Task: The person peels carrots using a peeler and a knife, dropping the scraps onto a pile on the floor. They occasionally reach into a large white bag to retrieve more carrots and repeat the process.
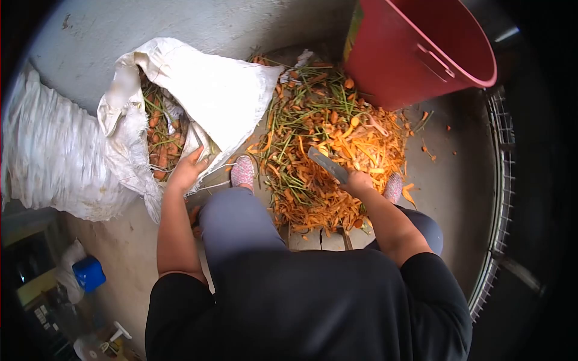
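My left hand [188, 171] is at the mouth of a white woven sack [220, 90], its fingers stretched and slightly apart against the lower edge. Inside the sack lie carrots [161, 157] with green stalks. In my right hand [359, 182] is a knife [327, 164], its broad grey blade pointing up and left over a heap of orange peelings [367, 150]. Green stalks [295, 129] and carrot pieces are mixed into the heap, which spreads between my feet. Whether my left fingertips pinch the sack's edge is hard to see.
A large red bucket [391, 66] stands at the heap's far right. Another full white sack [60, 144] leans at the left, by the grey wall [241, 24]. Wire mesh [501, 174] runs along the right. A blue container [89, 274] is at lower left.
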### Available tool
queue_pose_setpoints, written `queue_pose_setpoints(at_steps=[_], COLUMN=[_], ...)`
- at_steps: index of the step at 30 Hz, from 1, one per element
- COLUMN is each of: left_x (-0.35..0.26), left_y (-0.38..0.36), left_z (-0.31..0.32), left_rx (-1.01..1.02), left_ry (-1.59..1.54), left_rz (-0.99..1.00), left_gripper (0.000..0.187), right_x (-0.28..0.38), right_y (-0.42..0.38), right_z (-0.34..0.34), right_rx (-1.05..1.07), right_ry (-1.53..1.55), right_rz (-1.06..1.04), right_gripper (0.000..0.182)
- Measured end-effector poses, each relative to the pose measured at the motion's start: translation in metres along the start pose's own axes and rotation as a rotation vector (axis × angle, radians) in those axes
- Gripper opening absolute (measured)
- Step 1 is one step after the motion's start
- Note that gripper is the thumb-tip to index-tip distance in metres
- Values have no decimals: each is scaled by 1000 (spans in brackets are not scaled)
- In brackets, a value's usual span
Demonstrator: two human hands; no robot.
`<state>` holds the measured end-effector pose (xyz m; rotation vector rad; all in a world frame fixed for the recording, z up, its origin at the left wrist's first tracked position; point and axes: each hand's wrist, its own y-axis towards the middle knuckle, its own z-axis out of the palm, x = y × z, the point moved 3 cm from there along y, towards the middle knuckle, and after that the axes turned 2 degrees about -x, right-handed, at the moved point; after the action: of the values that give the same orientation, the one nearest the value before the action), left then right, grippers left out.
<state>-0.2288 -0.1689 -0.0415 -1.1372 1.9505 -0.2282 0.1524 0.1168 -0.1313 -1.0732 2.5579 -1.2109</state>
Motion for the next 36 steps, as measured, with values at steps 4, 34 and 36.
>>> queue_pose_setpoints(at_steps=[4, 34, 36], left_x=[-5, 75, 102], left_y=[17, 34, 32], left_z=[-56, -57, -62], left_rx=[-99, -736, -853], left_ry=[-472, 555, 496], left_rz=[-243, -259, -47], left_gripper=[31, 36, 33], right_x=[-10, -88, -78], right_y=[34, 86, 59], right_z=[20, -54, -72], right_rx=[-173, -254, -273], right_ry=[1, 13, 82], right_rz=[49, 347, 315], right_gripper=[50, 25, 25])
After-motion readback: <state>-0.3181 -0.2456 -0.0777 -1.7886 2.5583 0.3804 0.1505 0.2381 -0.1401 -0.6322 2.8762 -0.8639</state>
